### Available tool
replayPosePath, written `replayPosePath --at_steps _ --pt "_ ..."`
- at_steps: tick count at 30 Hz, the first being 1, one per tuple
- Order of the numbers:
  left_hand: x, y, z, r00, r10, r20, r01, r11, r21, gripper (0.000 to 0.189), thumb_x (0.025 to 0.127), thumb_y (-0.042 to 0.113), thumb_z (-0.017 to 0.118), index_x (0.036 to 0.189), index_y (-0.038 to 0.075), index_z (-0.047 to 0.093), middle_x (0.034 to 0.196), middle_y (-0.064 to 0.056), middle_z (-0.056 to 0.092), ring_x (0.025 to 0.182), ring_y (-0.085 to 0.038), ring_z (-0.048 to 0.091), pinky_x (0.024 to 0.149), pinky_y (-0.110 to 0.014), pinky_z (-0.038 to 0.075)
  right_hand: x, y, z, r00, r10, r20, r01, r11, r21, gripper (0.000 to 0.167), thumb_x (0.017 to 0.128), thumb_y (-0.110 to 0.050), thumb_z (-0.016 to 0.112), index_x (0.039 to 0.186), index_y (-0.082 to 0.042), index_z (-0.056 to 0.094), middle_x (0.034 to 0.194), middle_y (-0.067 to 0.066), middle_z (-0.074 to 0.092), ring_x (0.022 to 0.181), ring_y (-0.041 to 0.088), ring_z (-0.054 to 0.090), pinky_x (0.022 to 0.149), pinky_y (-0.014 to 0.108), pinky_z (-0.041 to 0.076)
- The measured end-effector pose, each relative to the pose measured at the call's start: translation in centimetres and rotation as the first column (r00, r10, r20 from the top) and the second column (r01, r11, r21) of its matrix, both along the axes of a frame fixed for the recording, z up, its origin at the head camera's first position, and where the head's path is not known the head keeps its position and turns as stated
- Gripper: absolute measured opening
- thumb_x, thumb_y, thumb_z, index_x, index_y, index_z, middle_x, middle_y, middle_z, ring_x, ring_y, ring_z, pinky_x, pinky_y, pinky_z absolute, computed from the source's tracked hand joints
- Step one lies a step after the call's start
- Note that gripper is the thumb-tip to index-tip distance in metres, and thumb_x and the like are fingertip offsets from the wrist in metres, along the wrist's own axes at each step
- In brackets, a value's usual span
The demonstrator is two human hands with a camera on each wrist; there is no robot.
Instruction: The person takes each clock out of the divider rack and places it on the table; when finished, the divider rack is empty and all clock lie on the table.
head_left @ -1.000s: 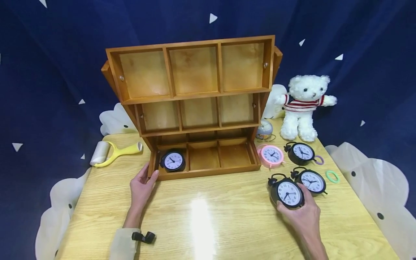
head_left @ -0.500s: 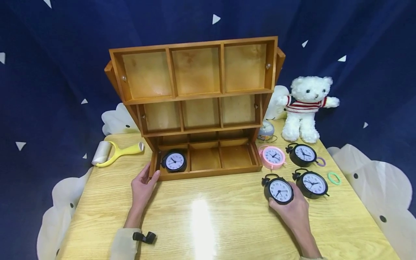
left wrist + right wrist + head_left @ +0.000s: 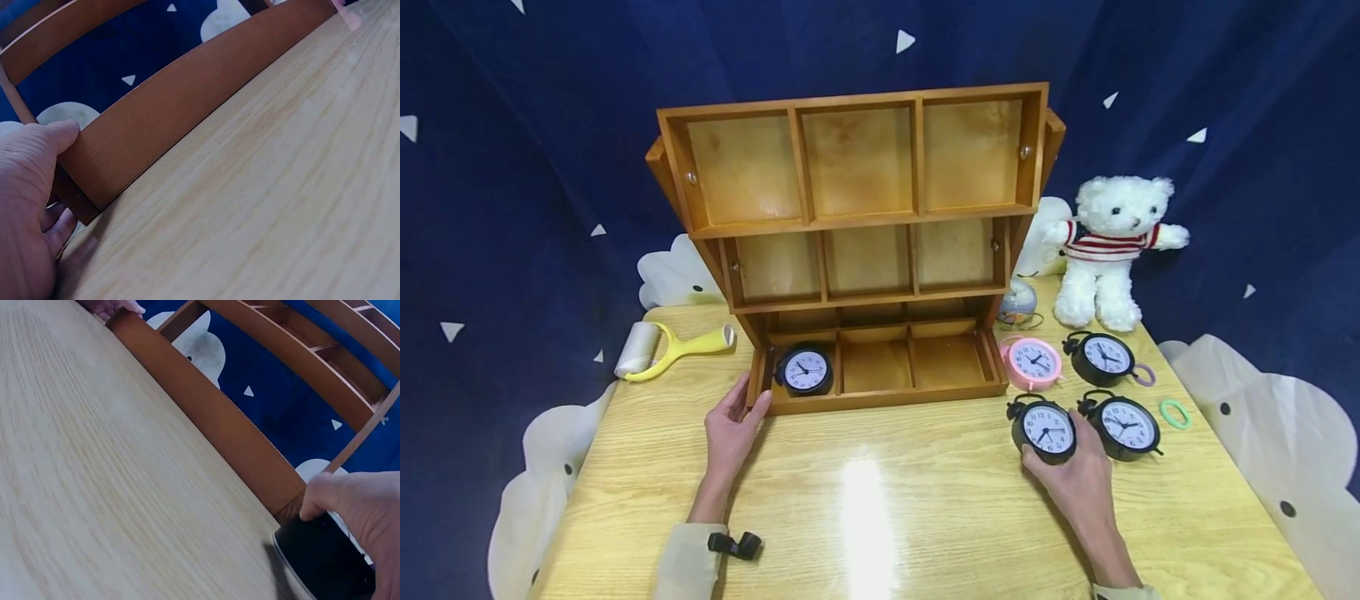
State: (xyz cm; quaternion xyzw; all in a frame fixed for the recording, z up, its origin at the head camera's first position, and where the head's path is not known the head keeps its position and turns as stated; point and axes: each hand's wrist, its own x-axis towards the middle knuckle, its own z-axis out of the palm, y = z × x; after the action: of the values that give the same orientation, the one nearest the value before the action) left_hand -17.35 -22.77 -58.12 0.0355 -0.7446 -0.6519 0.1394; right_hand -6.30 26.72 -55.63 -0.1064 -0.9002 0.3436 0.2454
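Note:
My right hand (image 3: 1077, 475) grips a black twin-bell alarm clock (image 3: 1048, 431) by its sides, its white dial facing up. In the right wrist view, the thumb presses the black casing (image 3: 325, 557) close to the tabletop. My left hand (image 3: 733, 433) holds the front left corner of a three-tier wooden organizer box (image 3: 880, 402), thumb over the front board (image 3: 144, 125) and fingers along the side. Another black alarm clock (image 3: 805, 372) lies in the bottom tier's left compartment. Right of the held clock is a further black alarm clock (image 3: 1123, 426), with one more (image 3: 1102, 358) behind.
A pink alarm clock (image 3: 1033, 363) lies by the box's right end, a grey-blue round object (image 3: 1018, 302) behind it. Purple (image 3: 1144, 375) and green rings (image 3: 1175, 414) lie near the right edge. A white teddy bear (image 3: 1112, 250) stands behind. A yellow-handled lint roller (image 3: 673, 350) lies left.
My right hand has carried the black alarm clock left, away from the one beside it, and then slightly toward the box. The left hand has kept its grip on the corner.

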Motion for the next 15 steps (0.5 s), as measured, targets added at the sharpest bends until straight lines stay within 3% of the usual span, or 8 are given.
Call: replayPosePath --at_steps 7,11,15 --pt "0.0 0.1 0.1 1.000 0.003 -0.009 -0.003 1.000 0.000 0.057 0.095 0.011 0.079 0.147 0.000 0.057 0.149 -0.019 0.056 0.139 -0.032 0.054 0.102 -0.013 0.048 -0.1 -0.5 0.5 0.991 0.033 -0.126 -0.027 0.998 0.048 0.082 0.068 -0.011 0.089 0.139 0.013 0.053 0.140 0.036 0.055 0.129 0.053 0.053 0.107 0.066 0.044" --pt "-0.1 0.1 0.1 1.000 0.003 -0.008 -0.003 1.000 0.008 0.057 0.095 0.010 0.079 0.147 0.000 0.058 0.149 -0.019 0.057 0.139 -0.031 0.054 0.102 -0.014 0.049 -0.4 -1.4 1.6 0.983 0.042 -0.180 -0.037 0.999 0.033 0.082 0.071 -0.013 0.089 0.142 0.009 0.054 0.141 0.032 0.057 0.129 0.049 0.055 0.111 0.057 0.044" --pt "-0.1 0.1 0.1 1.000 0.001 -0.015 -0.001 1.000 0.018 0.056 0.095 0.008 0.078 0.147 -0.001 0.057 0.148 -0.021 0.056 0.139 -0.030 0.055 0.101 -0.014 0.049 -1.1 -2.8 2.7 0.980 0.080 -0.181 -0.083 0.997 -0.009 0.082 0.072 -0.013 0.090 0.146 0.002 0.055 0.142 0.025 0.060 0.129 0.044 0.057 0.110 0.049 0.046"
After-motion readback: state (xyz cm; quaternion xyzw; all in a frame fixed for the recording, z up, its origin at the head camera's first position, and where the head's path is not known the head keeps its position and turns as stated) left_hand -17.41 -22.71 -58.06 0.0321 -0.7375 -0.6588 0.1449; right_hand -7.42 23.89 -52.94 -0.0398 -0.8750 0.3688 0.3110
